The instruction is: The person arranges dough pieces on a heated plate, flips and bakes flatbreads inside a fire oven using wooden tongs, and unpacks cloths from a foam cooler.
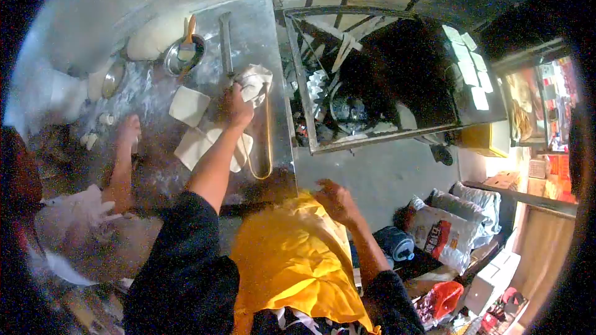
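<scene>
My left hand (239, 108) reaches over the floury worktop, its fingers closed on a crumpled white cloth (254, 84). Flat pale dough pieces lie on the worktop left of my forearm: one square (189, 106), another (194, 149) lower down, and one (241, 151) partly hidden by my arm. A thin looped strip (269, 142) lies near the worktop's right edge, below the cloth. My right hand (335, 201) hangs beside the yellow apron, holding nothing, with its fingers bent and apart.
At the left, another person's hand (129, 130) is over the worktop (149, 167) near small dough pieces (90, 141). A bowl with a brush (186, 53) and a long bar (226, 43) lie farther back. Right stands a black-framed oven (385, 130); sacks (441, 229) sit lower right.
</scene>
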Action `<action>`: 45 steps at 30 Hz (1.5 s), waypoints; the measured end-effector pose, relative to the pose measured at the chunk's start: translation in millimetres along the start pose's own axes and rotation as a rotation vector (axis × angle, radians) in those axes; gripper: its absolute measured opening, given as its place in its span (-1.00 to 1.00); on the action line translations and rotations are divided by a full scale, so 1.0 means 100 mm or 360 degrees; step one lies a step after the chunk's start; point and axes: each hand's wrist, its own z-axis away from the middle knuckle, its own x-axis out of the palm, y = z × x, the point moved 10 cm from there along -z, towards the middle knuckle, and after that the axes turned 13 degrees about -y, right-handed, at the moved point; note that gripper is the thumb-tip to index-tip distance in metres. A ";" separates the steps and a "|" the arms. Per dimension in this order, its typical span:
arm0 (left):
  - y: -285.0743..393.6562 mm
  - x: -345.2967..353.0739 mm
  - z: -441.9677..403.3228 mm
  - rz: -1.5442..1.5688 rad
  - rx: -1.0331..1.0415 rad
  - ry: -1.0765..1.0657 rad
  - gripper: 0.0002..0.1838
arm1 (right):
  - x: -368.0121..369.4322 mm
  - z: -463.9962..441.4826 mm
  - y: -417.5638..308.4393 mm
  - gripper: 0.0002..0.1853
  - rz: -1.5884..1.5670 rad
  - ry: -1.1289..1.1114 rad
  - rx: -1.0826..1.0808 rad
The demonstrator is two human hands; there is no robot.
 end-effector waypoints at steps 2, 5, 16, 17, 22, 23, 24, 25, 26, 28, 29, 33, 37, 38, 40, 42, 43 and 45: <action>0.45 -0.39 0.20 0.0101 0.0085 0.0179 -0.56 | 0.00 -0.16 -0.19 -0.36 -0.0250 -0.0033 -0.0009; 1.04 -0.65 0.65 0.0704 -0.0002 0.0180 -0.47 | -0.09 -0.27 -0.81 -0.12 -0.0688 -0.0005 -0.0381; 1.30 0.03 0.97 0.2016 -0.0187 -0.0245 -0.16 | -0.06 0.25 -0.81 -0.27 -0.1346 -0.0667 -0.0358; 1.09 -0.27 0.79 0.1530 -0.0195 -0.0099 -0.20 | -0.22 0.42 -0.73 -0.28 -0.1130 -0.0498 -0.0269; 2.54 -1.75 0.94 0.0235 0.0907 0.0647 -0.32 | -0.32 1.07 0.81 -0.49 -0.1625 0.0788 0.0221; 2.61 -1.83 1.04 0.0022 0.1027 0.0836 -0.29 | -0.20 1.20 1.17 -0.55 -0.1789 0.0836 0.0044; 2.40 -1.68 0.91 -0.0126 0.1001 0.0779 -0.27 | -0.09 1.31 1.32 -0.59 -0.2101 0.1124 0.0019; 2.04 -1.38 0.79 -0.0265 0.0976 0.0713 -0.25 | 0.03 1.44 1.45 -0.57 -0.2091 0.1120 0.0183; 1.69 -0.70 0.61 -0.0704 0.0925 0.0292 -0.24 | 0.17 1.47 1.54 -0.58 -0.2179 0.1096 0.0258; 1.33 -0.02 0.64 -0.1155 0.0827 -0.0425 -0.27 | 0.32 1.50 1.58 -0.56 -0.2305 0.1102 0.0322; 1.32 0.14 0.78 -0.1176 0.0800 -0.0702 -0.29 | 0.29 1.48 1.55 -0.54 -0.2341 0.1128 0.0304; 1.30 0.16 0.49 -0.0074 0.0528 -0.0768 -0.19 | -0.02 1.46 0.73 -0.43 -0.2040 0.1006 0.0128; 1.05 0.31 0.50 -0.0537 0.0549 -0.0056 -0.26 | -0.04 1.29 0.44 -0.36 -0.1890 0.0813 0.0189; 1.21 0.39 0.57 -0.0544 0.0665 -0.0118 -0.31 | -0.05 1.24 0.46 -0.37 -0.1745 0.0747 0.0236; 1.65 0.65 0.72 -0.0537 0.0790 -0.0516 -0.33 | -0.09 1.16 0.52 -0.38 -0.1567 0.0695 0.0277; 1.97 0.98 0.93 -0.0013 0.0633 -0.1257 -0.30 | -0.20 1.07 0.74 -0.38 -0.1581 0.0809 0.0177; 2.18 1.11 1.15 0.0513 0.0472 -0.1644 -0.29 | -0.27 1.02 0.80 -0.39 -0.1598 0.0887 0.0118; 2.65 1.36 1.59 0.0813 0.0964 -0.1676 -0.25 | -0.51 1.09 0.63 -0.46 -0.1655 0.1018 0.0084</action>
